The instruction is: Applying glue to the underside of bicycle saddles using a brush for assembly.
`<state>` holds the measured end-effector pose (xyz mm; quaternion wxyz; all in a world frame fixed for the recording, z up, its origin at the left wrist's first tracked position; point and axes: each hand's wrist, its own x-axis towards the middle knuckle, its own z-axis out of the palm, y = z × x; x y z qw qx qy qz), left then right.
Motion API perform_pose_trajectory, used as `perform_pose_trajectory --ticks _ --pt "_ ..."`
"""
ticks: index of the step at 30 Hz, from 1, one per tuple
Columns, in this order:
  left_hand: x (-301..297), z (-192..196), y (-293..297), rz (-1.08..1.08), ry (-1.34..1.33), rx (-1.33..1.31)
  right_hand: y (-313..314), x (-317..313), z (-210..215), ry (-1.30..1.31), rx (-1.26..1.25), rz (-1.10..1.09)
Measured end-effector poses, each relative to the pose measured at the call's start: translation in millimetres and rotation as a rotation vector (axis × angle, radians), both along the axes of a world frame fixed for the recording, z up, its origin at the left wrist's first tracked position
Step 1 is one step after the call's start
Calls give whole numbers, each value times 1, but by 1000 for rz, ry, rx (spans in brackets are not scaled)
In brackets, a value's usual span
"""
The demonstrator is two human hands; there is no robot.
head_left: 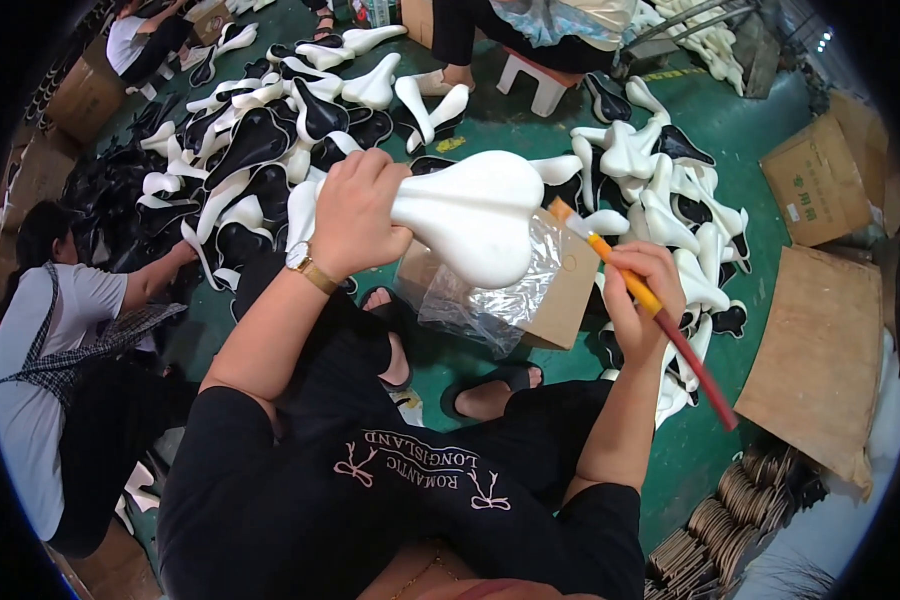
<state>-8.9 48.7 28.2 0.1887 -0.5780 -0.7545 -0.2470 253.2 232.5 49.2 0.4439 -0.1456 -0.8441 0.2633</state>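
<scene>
White foam saddle pad point(470, 215) up at scene centre, narrow nose clamped in left hand point(355, 215), wide end pointing right. Right hand point(642, 290) closed round paintbrush point(650, 305), bristle tip touching pad's right edge. Cardboard box point(560, 300) with clear plastic bag point(505, 295) just below. Saddle pile point(260, 140) far left.

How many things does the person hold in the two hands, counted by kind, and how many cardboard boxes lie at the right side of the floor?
White saddle-shaped foam piece, in the left hand: 1
Paintbrush, in the right hand: 1
Closed cardboard box at right: 1
Flat cardboard sheet at right: 1
Total: 4
</scene>
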Motion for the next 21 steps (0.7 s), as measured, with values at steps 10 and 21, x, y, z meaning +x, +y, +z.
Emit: perform_pose_trajectory --ticks 10,21 --pt "-3 3 1 -18 -30 -15 1 18 -10 39 -179 188" --pt "-36 -12 98 -40 -618 -158 95 64 -84 -580 213 -30"
